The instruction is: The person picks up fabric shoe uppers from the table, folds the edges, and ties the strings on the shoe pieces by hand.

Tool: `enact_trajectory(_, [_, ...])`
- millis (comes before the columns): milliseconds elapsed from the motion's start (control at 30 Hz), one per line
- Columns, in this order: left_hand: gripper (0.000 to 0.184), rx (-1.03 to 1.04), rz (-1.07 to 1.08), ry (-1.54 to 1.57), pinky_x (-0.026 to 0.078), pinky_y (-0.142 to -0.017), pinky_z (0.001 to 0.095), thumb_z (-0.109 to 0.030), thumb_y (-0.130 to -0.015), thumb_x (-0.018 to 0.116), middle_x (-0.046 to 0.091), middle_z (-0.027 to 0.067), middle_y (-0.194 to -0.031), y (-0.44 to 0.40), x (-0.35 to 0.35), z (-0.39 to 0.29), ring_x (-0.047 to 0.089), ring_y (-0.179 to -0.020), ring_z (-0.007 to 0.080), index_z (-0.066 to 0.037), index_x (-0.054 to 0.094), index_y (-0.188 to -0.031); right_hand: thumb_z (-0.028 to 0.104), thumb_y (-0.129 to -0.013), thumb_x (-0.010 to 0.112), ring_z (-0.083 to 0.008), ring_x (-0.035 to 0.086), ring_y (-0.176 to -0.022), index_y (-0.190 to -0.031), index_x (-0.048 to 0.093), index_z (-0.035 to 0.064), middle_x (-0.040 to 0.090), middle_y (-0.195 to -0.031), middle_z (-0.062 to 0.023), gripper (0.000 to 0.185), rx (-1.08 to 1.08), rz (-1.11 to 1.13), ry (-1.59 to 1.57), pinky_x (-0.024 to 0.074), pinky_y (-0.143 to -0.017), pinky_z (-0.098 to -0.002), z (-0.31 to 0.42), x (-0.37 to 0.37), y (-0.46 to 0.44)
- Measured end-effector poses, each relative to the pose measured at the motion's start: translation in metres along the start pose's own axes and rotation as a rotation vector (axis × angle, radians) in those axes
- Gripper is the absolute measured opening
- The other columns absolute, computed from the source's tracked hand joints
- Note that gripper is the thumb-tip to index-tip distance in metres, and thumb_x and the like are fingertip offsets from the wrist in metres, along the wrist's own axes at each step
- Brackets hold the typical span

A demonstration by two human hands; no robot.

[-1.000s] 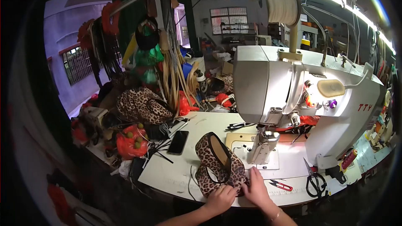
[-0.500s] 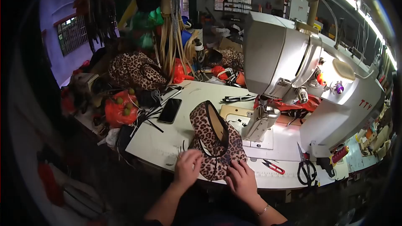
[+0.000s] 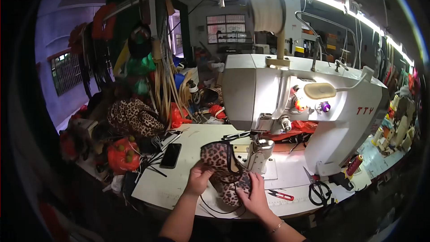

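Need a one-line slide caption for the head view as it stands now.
Two hands hold a leopard-print piece beside a sewing machine.

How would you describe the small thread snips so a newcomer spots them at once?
Find the big white sewing machine marked TTY, then the pale tabletop beneath it. Near the front edge, between the right hand and the large black scissors, lie the snips. Their red handle sets them apart from those black-handled scissors.
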State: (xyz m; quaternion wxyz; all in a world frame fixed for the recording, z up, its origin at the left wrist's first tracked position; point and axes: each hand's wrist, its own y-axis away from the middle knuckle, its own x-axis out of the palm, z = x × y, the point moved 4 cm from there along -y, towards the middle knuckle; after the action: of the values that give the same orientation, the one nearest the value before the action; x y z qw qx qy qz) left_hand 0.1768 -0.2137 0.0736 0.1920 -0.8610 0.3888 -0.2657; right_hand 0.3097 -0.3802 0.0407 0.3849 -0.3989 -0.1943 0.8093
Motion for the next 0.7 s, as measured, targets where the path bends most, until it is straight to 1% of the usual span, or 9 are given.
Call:
enact_trajectory(33, [0.043, 0.077, 0.054, 0.074, 0.036, -0.104, 0.0380, -0.001, -0.095, 0.047, 0.048, 0.0091, -0.136, 0.001, 0.001, -0.010, 0.048, -0.123, 0.0208, -0.004, 0.040, -0.137, 0.015, -0.078, 0.071, -0.0369, 0.049, -0.119, -0.138, 0.035, 0.0047, 0.047, -0.127, -0.0230, 0.070, 0.059, 0.107, -0.048, 0.0428, -0.098, -0.0398, 0.003, 0.003, -0.008])
enact_trajectory(67, [0.046, 0.075, -0.087, 0.010, 0.035, -0.105, 0.0397, -0.005, -0.096, 0.047, 0.044, 0.0086, -0.141, -0.003, -0.005, -0.020, 0.044, -0.127, 0.0219, -0.007, 0.037, -0.140, 0.014, -0.079, 0.070, -0.0362, 0.052, -0.117, -0.138, 0.035, 0.0053, 0.050, -0.126, -0.0238, 0.069, 0.111, 0.218, -0.097, 0.0448, -0.095, -0.0384, 0.003, 0.009, -0.011])
enact_trajectory(100, [0.047, 0.163, -0.119, 0.071, 0.035, -0.105, 0.0400, -0.008, -0.096, 0.048, 0.043, 0.0077, -0.142, -0.014, -0.013, -0.031, 0.042, -0.129, 0.0221, -0.007, 0.036, -0.141, 0.011, -0.079, 0.070, -0.0339, 0.059, -0.110, -0.140, 0.035, 0.0061, 0.056, -0.122, -0.0243, 0.071, 0.102, 0.209, -0.217, 0.0478, -0.091, -0.0362, -0.005, 0.020, -0.012])
enact_trajectory(200, [0.047, 0.309, -0.294, 0.254, 0.036, -0.104, 0.0397, -0.013, -0.096, 0.050, 0.044, 0.0044, -0.141, -0.036, -0.050, -0.064, 0.041, -0.130, 0.0204, -0.010, 0.036, -0.141, 0.008, -0.078, 0.070, -0.0305, 0.062, -0.107, -0.141, 0.036, 0.0071, 0.060, -0.120, -0.0221, 0.072, 0.155, 0.332, -0.308, 0.0493, -0.089, -0.0349, -0.013, 0.037, -0.004])
enact_trajectory(333, [0.029, 0.418, -0.323, 0.340, 0.047, -0.090, 0.0312, -0.019, -0.097, 0.053, 0.060, 0.0010, -0.113, -0.053, -0.083, -0.120, 0.056, -0.103, 0.0152, -0.013, 0.052, -0.125, 0.006, -0.078, 0.071, -0.0243, 0.060, -0.113, -0.138, 0.039, 0.0009, 0.060, -0.121, -0.0216, 0.069, 0.349, 0.313, -0.468, 0.0471, -0.093, -0.0323, -0.019, 0.031, 0.013])
enact_trajectory(400, [0.034, 0.377, 0.001, 0.659, 0.049, -0.084, 0.0327, -0.025, -0.097, 0.053, 0.058, 0.0045, -0.115, -0.067, -0.133, -0.116, 0.058, -0.099, 0.0139, -0.010, 0.049, -0.127, 0.008, -0.078, 0.070, -0.0261, 0.059, -0.114, -0.138, 0.039, -0.0012, 0.059, -0.121, -0.0224, 0.068, 0.353, 0.350, -0.426, 0.0461, -0.095, -0.0325, -0.018, 0.032, 0.017])
enact_trajectory(433, [0.026, 0.305, -0.252, 0.733, 0.048, -0.075, 0.0285, -0.027, -0.097, 0.053, 0.059, 0.0027, -0.102, -0.066, -0.146, -0.107, 0.057, -0.088, 0.0104, -0.009, 0.055, -0.115, 0.009, -0.079, 0.070, -0.0281, 0.059, -0.114, -0.138, 0.039, -0.0005, 0.058, -0.123, -0.0225, 0.068, 0.328, 0.364, -0.375, 0.0459, -0.095, -0.0333, -0.014, 0.032, 0.017])
enact_trajectory(533, [0.023, 0.162, -0.218, 0.465, 0.047, -0.071, 0.0281, -0.027, -0.097, 0.053, 0.058, 0.0033, -0.092, -0.062, -0.138, -0.055, 0.056, -0.080, 0.0121, -0.006, 0.056, -0.105, 0.014, -0.079, 0.071, -0.0327, 0.059, -0.108, -0.137, 0.041, 0.0008, 0.058, -0.121, -0.0212, 0.066, 0.212, 0.329, -0.305, 0.0461, -0.095, -0.0346, -0.009, 0.035, 0.022])
enact_trajectory(700, [0.017, -0.223, -0.507, 0.881, 0.046, -0.066, 0.0288, -0.020, -0.096, 0.051, 0.053, 0.0037, -0.081, -0.054, -0.101, 0.051, 0.051, -0.071, 0.0137, -0.004, 0.055, -0.097, 0.021, -0.076, 0.075, -0.0376, 0.052, -0.110, -0.132, 0.048, 0.0058, 0.043, -0.132, -0.0245, 0.064, 0.029, 0.298, -0.195, 0.0453, -0.094, -0.0385, -0.007, 0.035, 0.027])
